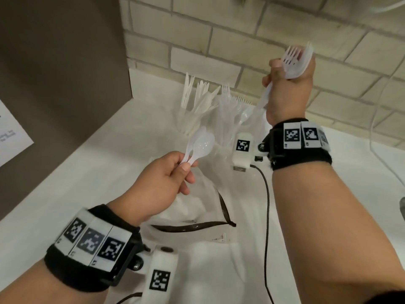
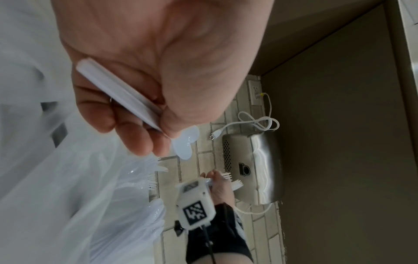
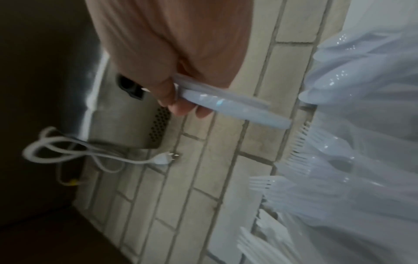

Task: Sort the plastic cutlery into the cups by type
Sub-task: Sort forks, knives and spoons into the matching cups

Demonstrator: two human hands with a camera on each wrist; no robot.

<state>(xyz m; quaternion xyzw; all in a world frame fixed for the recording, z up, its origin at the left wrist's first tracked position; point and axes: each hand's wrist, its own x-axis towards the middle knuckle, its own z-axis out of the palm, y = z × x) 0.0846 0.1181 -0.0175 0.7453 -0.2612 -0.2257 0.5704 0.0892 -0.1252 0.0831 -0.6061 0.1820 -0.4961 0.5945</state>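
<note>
Left hand (image 1: 162,183) pinches two spoons (image 1: 200,143) by the handles; right hand (image 1: 289,84) fists a bunch of forks (image 1: 295,60), tines up, above the cups (image 1: 219,119) at the desk's (image 1: 109,161) back, probably ready to drop.

Glossy translucent plastic spoons (image 1: 200,144), matt brick wall (image 1: 241,36), brushed-metal dispenser (image 2: 255,167)
</note>
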